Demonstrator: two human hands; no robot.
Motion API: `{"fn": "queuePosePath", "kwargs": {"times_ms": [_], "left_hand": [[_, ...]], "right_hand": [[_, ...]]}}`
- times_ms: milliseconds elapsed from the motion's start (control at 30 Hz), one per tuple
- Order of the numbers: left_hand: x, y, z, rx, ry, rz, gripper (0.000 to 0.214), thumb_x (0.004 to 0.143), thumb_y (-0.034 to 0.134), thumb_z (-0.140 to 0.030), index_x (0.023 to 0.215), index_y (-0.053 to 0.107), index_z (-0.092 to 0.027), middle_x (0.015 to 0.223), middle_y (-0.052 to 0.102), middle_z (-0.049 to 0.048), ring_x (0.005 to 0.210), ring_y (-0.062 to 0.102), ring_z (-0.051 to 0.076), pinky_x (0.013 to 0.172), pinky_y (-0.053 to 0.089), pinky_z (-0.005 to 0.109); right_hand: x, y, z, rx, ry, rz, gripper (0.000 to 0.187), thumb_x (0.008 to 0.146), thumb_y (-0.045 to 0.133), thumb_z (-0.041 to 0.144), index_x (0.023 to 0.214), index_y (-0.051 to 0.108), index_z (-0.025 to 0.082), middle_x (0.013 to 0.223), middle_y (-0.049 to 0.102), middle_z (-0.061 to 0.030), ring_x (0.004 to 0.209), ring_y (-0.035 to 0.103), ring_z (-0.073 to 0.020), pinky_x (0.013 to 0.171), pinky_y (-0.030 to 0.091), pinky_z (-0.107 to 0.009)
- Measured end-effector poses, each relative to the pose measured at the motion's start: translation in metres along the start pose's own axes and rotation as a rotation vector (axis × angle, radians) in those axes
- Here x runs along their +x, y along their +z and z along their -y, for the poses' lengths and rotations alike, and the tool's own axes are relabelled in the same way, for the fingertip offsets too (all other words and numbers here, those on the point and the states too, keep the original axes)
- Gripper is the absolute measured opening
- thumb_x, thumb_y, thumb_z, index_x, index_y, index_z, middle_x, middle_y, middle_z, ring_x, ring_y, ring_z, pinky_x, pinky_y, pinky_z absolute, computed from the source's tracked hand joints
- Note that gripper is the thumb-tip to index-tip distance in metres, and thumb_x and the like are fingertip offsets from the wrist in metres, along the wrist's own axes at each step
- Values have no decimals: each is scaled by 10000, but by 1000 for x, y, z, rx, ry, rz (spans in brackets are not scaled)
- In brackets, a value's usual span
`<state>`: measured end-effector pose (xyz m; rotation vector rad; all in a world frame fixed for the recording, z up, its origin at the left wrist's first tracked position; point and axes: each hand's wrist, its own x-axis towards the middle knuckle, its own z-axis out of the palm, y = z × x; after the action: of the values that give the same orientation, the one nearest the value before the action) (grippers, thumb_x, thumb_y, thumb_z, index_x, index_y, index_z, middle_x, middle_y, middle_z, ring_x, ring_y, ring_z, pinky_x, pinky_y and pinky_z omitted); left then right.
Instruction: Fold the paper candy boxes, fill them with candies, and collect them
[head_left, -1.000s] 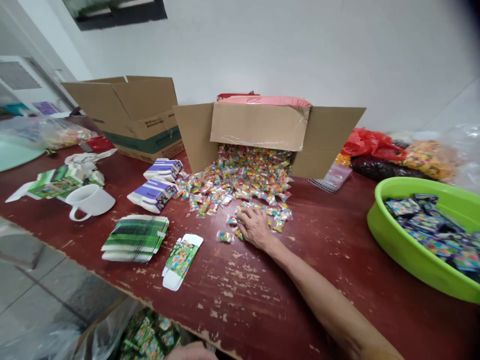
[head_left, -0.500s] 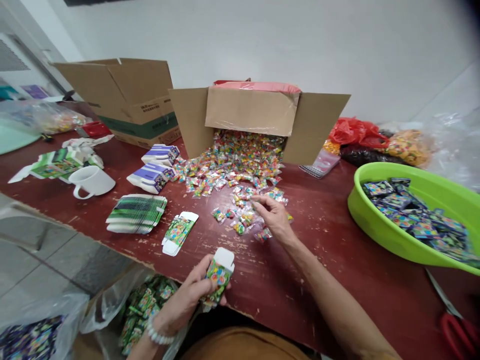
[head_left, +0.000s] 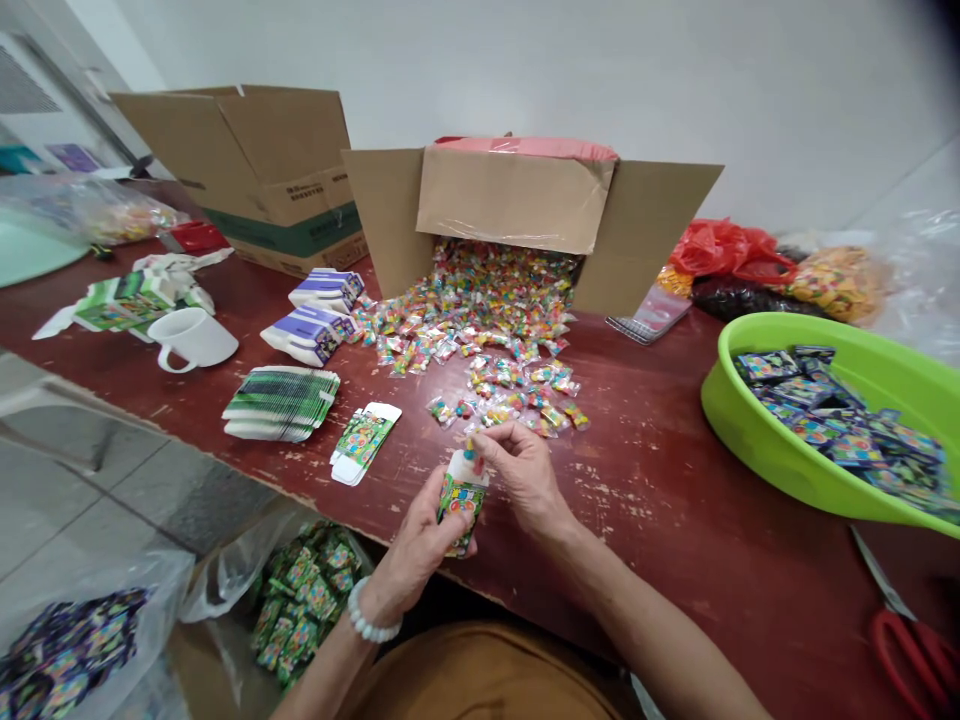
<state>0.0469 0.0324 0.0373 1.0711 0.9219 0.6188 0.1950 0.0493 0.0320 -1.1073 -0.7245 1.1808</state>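
Observation:
My left hand [head_left: 424, 536] is closed around a small green printed carton [head_left: 460, 502], its white top flap standing up. Pinched in my right hand [head_left: 523, 476] is a small clear candy packet [head_left: 472, 453] with coloured pieces, right at the carton's top end. Beyond both hands lie loose candy packets [head_left: 510, 408], and many more spill from a cardboard box [head_left: 510, 205] on its side. One flat green carton [head_left: 366, 442] lies left of my hands, beside a row of flattened green cartons [head_left: 281, 402].
A lime-green basin [head_left: 724, 400] with dark packs stands right, near red-handled scissors [head_left: 904, 640]. At left are a white mug [head_left: 193, 340], purple-white carton stacks [head_left: 309, 333] and an upright cardboard box [head_left: 262, 190]. Below the table edge, a bag holds filled green packs [head_left: 307, 590].
My right hand has come back from the loose packets to the carton with a candy packet in its fingers. My left hand has raised the carton slightly and moved it right.

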Motion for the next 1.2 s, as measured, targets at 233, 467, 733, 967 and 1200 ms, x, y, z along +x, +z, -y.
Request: {"fn": "queuePosePath", "kwargs": {"times_ms": [233, 467, 733, 967, 1200], "left_hand": [[3, 2, -1, -235, 8, -132, 452, 801, 702, -361, 1205, 557, -219, 827, 628, 3, 609, 569, 113, 543, 529, 233], [7, -2, -9, -400, -91, -255, 490, 768, 692, -517, 1038, 681, -107, 673, 682, 59, 518, 605, 153, 461, 512, 248], [7, 1, 4, -337, 9, -188, 387, 779, 725, -431, 1025, 675, -135, 719, 697, 34, 523, 609, 141, 441, 510, 232], [9, 0, -4, -642, -244, -84, 424, 924, 488, -499, 763, 634, -134, 555, 652, 42, 418, 613, 160, 437, 518, 262], [11, 2, -6, -603, -221, -197, 350, 938, 495, -406, 952, 672, -105, 605, 686, 44, 449, 636, 158, 475, 534, 260]], "right_hand": [[-9, -11, -6, -305, -169, 236, 316, 887, 592, 472, 792, 727, 203, 1170, 627, -78, 1101, 578, -217, 951, 439, -346], [-14, -14, -12, -99, 78, 327, 383, 852, 644, 412, 1186, 593, 232, 958, 650, -38, 721, 605, -154, 659, 513, -290], [-16, -5, 1, -467, -195, 352, 265, 809, 573, 176, 1063, 644, 202, 1028, 641, -40, 792, 581, -139, 682, 488, -256], [-9, -12, -7, -574, -541, 373, 167, 925, 579, 288, 873, 715, 206, 864, 733, -46, 792, 645, -168, 776, 475, -306], [-6, -10, -6, -680, -366, 368, 106, 863, 624, 237, 841, 716, 189, 769, 708, -29, 692, 623, -147, 691, 485, -280]]}}
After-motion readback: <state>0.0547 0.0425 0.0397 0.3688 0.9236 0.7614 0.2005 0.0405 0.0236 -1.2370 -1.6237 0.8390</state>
